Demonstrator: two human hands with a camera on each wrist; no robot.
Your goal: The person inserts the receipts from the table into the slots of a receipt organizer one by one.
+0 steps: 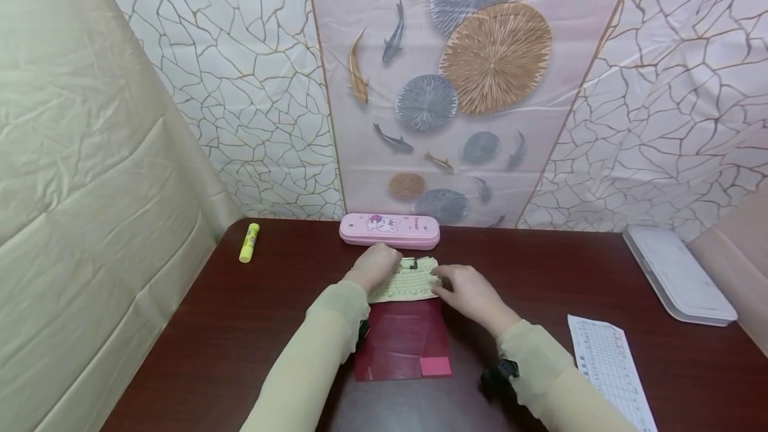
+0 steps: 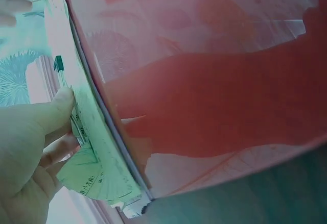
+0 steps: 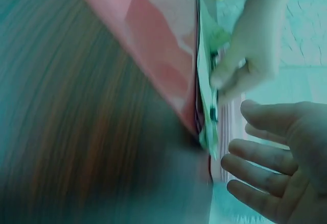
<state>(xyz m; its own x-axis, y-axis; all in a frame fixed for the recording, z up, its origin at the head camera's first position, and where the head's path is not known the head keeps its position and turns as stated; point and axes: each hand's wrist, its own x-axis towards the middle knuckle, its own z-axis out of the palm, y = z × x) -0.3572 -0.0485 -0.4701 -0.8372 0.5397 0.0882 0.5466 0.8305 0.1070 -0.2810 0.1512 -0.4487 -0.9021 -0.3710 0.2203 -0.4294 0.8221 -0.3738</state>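
Observation:
A stack of pale yellow printed sheets (image 1: 411, 287) lies at the far end of a see-through red folder (image 1: 403, 339). A fastener with a small dark end (image 2: 59, 63) sits along the sheets' upper edge. My left hand (image 1: 375, 268) grips the sheets by that edge; in the left wrist view its thumb presses by the fastener's thin strip, and one corner of paper curls. My right hand (image 1: 471, 293) is by the sheets' right end. In the right wrist view its fingers (image 3: 258, 173) are spread, loosely bent, and hold nothing.
A pink pencil case (image 1: 390, 231) stands just behind the sheets. A yellow glue stick (image 1: 249, 243) lies at the back left. On the right are a white printed sheet (image 1: 609, 365) and a white flat case (image 1: 678, 272). Patterned cloth hangs behind the table.

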